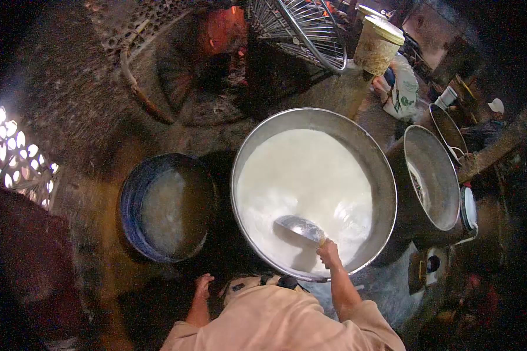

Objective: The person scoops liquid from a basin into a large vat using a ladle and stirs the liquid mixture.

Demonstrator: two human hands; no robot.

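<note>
A large round metal pot (386,175) stands in front of me, holding a white, milk-like liquid (304,169). My right hand (328,254) is closed around the handle of a metal scoop (298,227). The scoop's broad blade is over the liquid near the pot's front side; whether it touches the surface I cannot tell. Down beside my body, left of the pot, my left hand (203,285) hangs with its fingers loosely apart and nothing visible in it. Nearest to that hand is a blue tub (132,205) with cloudy liquid inside.
Right of the pot stands a tall metal vessel (451,187), with another container (445,126) behind it. A stained white bucket (380,44), a whitish sack (405,88) and a spoked metal wheel-like frame (310,35) are at the back. A curved pole (140,93) lies at back left.
</note>
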